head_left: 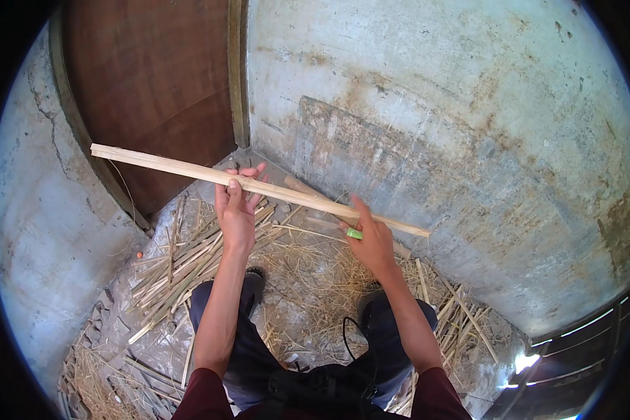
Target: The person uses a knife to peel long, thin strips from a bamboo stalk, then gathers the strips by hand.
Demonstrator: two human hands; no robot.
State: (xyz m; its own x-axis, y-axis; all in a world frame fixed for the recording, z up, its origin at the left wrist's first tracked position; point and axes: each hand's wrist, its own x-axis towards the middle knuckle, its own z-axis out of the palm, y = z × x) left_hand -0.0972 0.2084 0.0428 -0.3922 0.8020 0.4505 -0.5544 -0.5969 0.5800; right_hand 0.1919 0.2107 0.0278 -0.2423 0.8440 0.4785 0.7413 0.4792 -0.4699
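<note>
Long pale bamboo strip [252, 183] held level across the view, above the bamboo pile [182, 266] on the floor. Left hand [236, 210] under the strip near its middle, fingers curled loosely up around it. Right hand [371, 241] grips the strip toward its right end, fingers closed on it, a green-handled tool [354, 233] tucked against the strip. Strip's left end sticks out well past the left hand, toward the brown door [154, 91].

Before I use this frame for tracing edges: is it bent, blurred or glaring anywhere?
Head view: fisheye bends the wall and door frame toward the rim; corners black; the stick and both hands look sharp; glare only at the lower right.
</note>
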